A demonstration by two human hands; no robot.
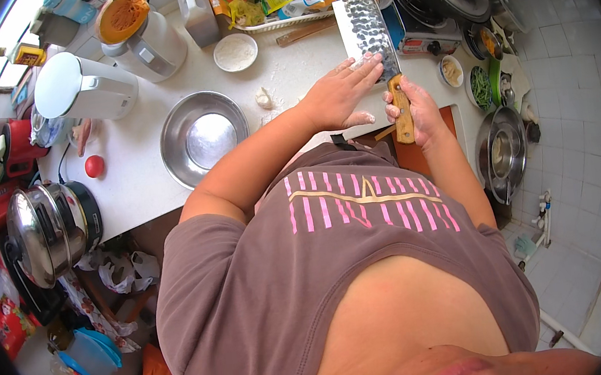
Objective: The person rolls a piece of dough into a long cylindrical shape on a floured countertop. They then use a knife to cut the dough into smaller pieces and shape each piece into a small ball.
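Note:
My right hand [420, 106] is wrapped around the wooden handle [402, 115] of a Chinese cleaver. Its broad steel blade [362, 22] points away from me over the white countertop, with dark mottled marks along one side. Across the lower part of the blade lie the flat fingers of my left hand [342, 94], thumb apart, flour on the fingertips. Flour whitens the fingers of my right hand too. To the left, a small lump of dough [263, 98] sits on the floury counter, near a wide stainless steel bowl [173, 141]. What lies beneath the blade and left hand is hidden.
A bowl of flour [235, 52] stands behind the steel bowl. A white kettle [95, 91] and tomato [94, 166] are at left. Along the back is a basket [282, 23] of packets. On the right are a gas stove [426, 42], green beans [481, 88] and nested metal bowls [520, 162].

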